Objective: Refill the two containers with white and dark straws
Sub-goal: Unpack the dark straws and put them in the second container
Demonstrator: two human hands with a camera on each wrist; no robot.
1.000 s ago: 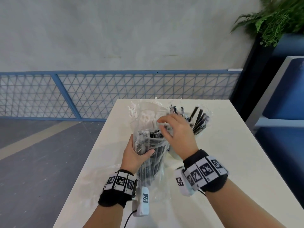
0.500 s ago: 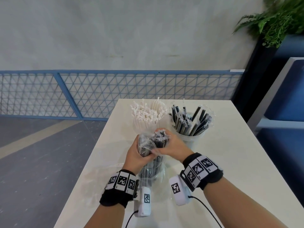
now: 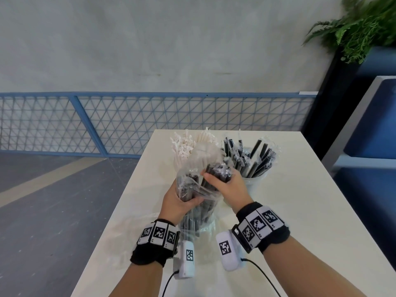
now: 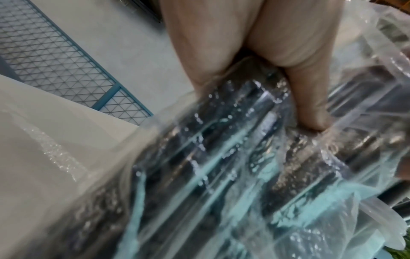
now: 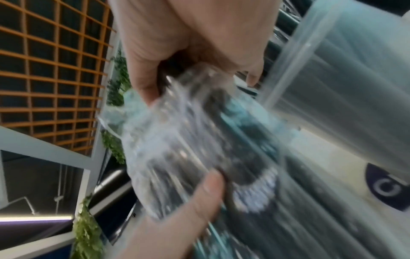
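A clear plastic bag [image 3: 197,213] of dark wrapped straws stands upright on the white table [image 3: 300,211]. My left hand [image 3: 177,200] grips the bag round its middle, thumb across the front [image 4: 310,112]. My right hand [image 3: 227,183] grips a bunch of dark straws [image 3: 216,174] at the bag's top; the right wrist view shows that bunch [image 5: 199,149] between thumb and fingers. Behind stand a container of white straws [image 3: 188,146] and a clear container [image 3: 255,179] of dark straws [image 3: 257,157].
An empty crumpled clear bag [image 3: 128,236] lies on the table by my left wrist. A blue mesh railing [image 3: 107,123] runs behind the table, with floor to the left. A dark planter with a fern [image 3: 364,28] and a blue seat are at the right.
My right hand came down from above the bag and closed on the dark straws at its top. The bunch now sits a little higher out of the bag. The left hand kept its hold.
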